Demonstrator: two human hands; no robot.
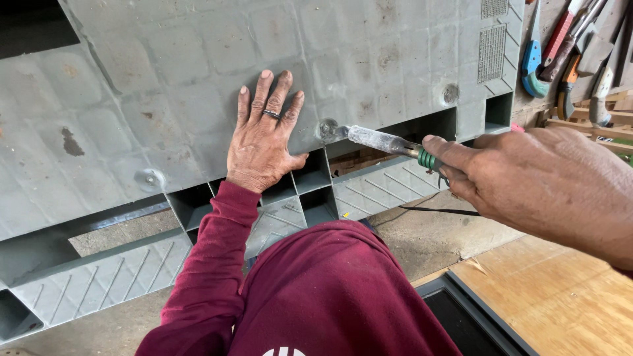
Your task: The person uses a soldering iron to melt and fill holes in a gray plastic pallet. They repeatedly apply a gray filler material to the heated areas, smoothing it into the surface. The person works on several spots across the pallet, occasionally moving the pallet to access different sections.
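My left hand [264, 142] lay flat and open on the grey pallet [165, 86]. My right hand [527, 181] gripped a tool [389, 143], its tip touching a screw [327, 129] just beside my left thumb.

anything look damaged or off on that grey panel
The grey plastic panel is worn: a dark chipped patch at its left and brownish stains across its squares. The right hand holds a tool at a fastener.

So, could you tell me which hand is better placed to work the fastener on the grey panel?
Probably the right hand: its tool already meets the fastener. The left hand lies flat on the grey panel.
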